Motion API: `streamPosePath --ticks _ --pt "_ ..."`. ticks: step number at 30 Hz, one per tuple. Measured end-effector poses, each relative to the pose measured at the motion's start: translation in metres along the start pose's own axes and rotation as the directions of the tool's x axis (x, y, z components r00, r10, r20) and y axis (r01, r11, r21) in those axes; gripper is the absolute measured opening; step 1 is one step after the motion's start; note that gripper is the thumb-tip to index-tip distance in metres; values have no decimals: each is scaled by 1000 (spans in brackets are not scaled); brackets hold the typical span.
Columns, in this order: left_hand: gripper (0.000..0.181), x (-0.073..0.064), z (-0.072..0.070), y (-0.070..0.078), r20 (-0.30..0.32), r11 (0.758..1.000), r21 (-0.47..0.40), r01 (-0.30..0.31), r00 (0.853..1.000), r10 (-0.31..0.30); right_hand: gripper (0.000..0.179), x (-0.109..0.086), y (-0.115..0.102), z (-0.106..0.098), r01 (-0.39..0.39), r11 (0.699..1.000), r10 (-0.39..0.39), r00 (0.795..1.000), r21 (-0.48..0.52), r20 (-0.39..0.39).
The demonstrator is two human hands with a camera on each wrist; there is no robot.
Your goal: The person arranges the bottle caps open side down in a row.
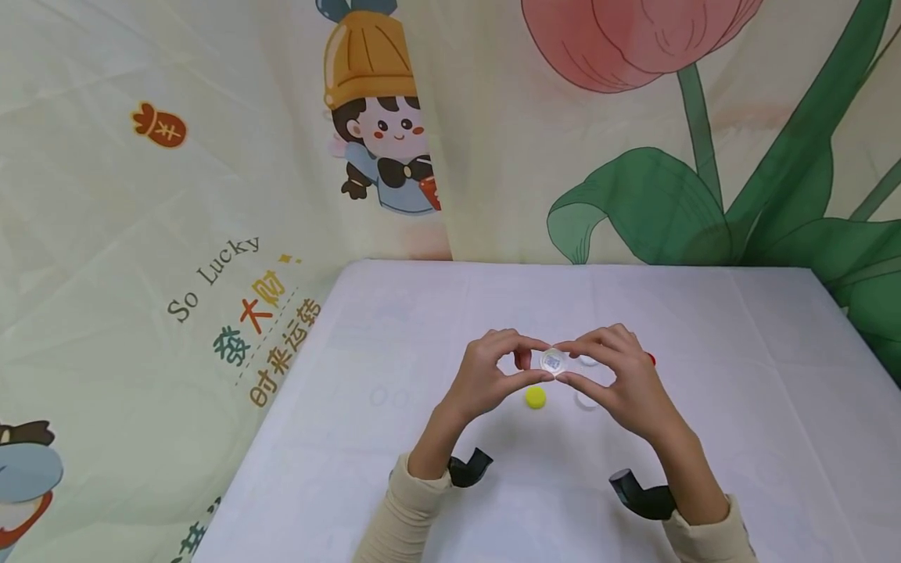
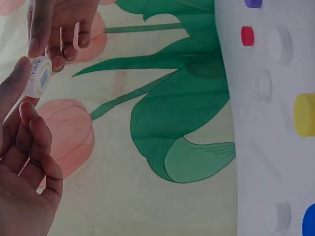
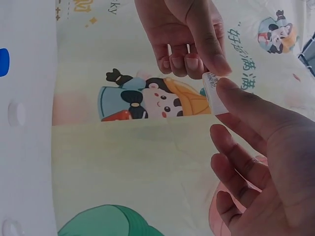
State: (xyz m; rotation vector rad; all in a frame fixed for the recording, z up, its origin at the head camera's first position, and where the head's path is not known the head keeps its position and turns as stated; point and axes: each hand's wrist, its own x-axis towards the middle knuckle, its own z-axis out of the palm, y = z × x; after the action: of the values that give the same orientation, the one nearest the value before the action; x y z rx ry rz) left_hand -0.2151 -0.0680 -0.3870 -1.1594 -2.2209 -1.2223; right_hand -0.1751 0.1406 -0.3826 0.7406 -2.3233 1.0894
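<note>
My left hand (image 1: 489,374) and right hand (image 1: 622,379) are raised over the table, their fingertips meeting around a small round whitish container (image 1: 553,360). Each hand pinches its rim between thumb and index finger. A square printed code and dark characters show on its flat face (image 2: 43,78) in the left wrist view. From the right wrist the container (image 3: 215,93) appears edge-on, partly covered by the thumbs. Whether it has a separate lid cannot be made out. The other fingers of both hands are loosely bent and hold nothing.
Below the hands, a yellow round piece (image 1: 535,398) and a clear round piece (image 1: 586,401) lie on the white table (image 1: 422,313). In the left wrist view a red piece (image 2: 247,36), a purple piece (image 2: 253,3), a blue piece (image 2: 309,220) and several clear ones appear. A printed cloth (image 1: 486,156) hangs behind.
</note>
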Motion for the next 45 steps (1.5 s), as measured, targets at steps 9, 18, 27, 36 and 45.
streamPosePath --ticks 9,18,27,36,45 --pt "31 -4 2 7 19 997 -73 12 1000 -11 38 -8 -5 -2 -20 1000 20 1000 -21 -4" --pt "20 -2 -1 35 100 915 -201 350 936 -336 37 -10 -3 -1 -11 1000 11 1000 -24 -19" --pt "20 -7 6 29 238 787 -242 568 821 -519 38 -13 -2 0 -39 999 39 999 -38 -13" --pt "23 -13 17 17 203 777 -279 564 826 -526 38 -14 0 2 -26 999 26 999 -30 -23" --pt "20 -12 17 18 169 792 -255 555 832 -528 39 -15 1 3 -24 999 24 999 -31 -25"
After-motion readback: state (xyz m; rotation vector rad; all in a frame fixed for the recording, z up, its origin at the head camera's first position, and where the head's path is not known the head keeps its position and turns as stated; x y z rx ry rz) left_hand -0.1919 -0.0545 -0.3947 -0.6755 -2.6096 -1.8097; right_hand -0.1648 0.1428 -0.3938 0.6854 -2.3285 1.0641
